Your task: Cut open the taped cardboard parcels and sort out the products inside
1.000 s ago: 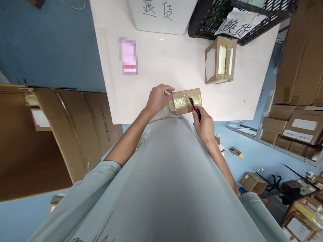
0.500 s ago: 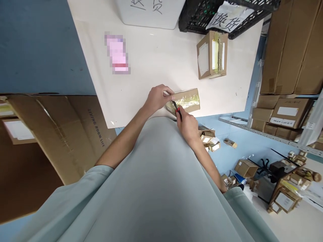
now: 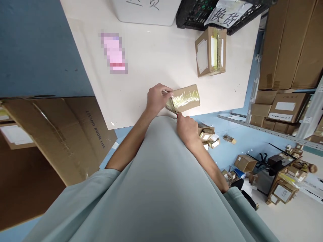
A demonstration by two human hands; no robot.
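Observation:
A small cardboard box (image 3: 188,98) wrapped in yellowish tape lies at the near edge of the white table (image 3: 151,67). My left hand (image 3: 156,98) is closed on the box's left end and holds it down. My right hand (image 3: 186,127) is closed round a red and black utility knife (image 3: 176,111), whose tip touches the box's left near corner. Most of the knife is hidden in my fist.
A second taped box (image 3: 210,52) stands further back on the table, by a black crate (image 3: 202,15) and a white bin (image 3: 146,11). A large open carton (image 3: 50,134) stands at my left. Shelves of boxes (image 3: 282,107) and scattered small boxes (image 3: 209,139) on the floor are at my right.
My right hand drew the knife from the middle of the box's top leftward and back to its left near corner. My left hand kept its hold. The view shifted slightly.

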